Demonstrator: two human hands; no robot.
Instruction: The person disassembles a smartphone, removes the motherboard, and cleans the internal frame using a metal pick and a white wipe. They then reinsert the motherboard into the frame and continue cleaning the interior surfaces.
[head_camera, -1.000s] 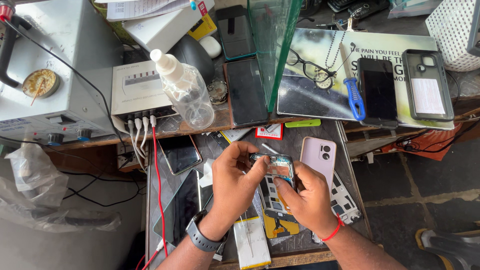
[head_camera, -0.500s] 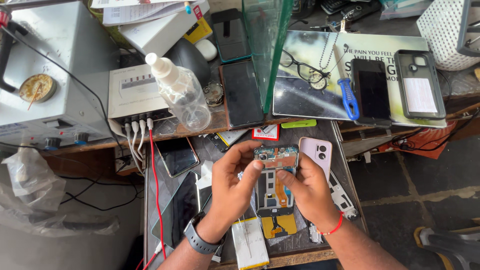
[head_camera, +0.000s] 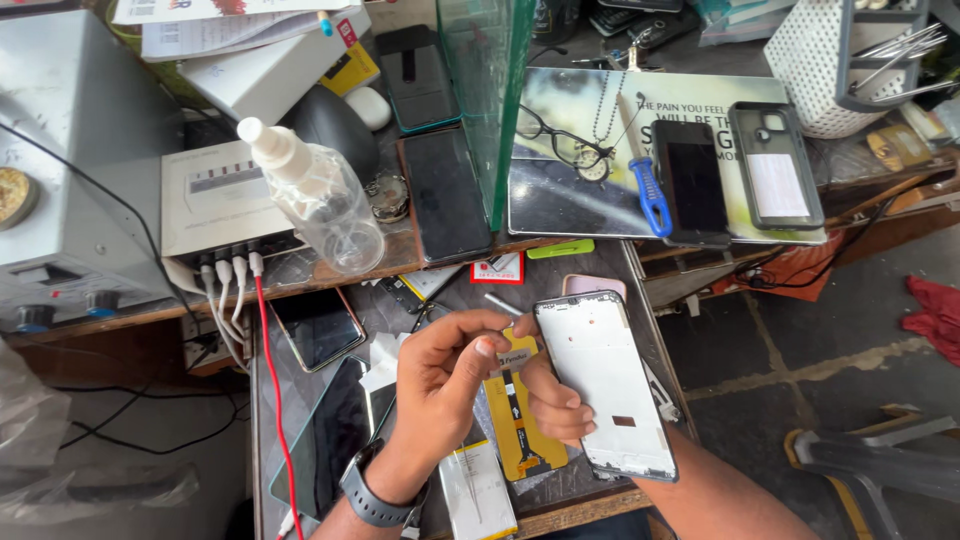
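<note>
frame (head_camera: 605, 385) now turned white side up | gripped by right hand (head_camera: 550, 400) | tweezers (head_camera: 503, 304) pinched in left hand (head_camera: 445, 375) | near bench (head_camera: 580, 500) front edge

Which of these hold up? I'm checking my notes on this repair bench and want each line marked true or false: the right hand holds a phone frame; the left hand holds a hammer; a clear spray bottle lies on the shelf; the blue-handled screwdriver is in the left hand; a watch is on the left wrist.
1. The right hand holds a phone frame. True.
2. The left hand holds a hammer. False: it pinches a thin metal tool.
3. A clear spray bottle lies on the shelf. True.
4. The blue-handled screwdriver is in the left hand. False: it lies on the shelf beside a dark phone.
5. A watch is on the left wrist. True.
</note>
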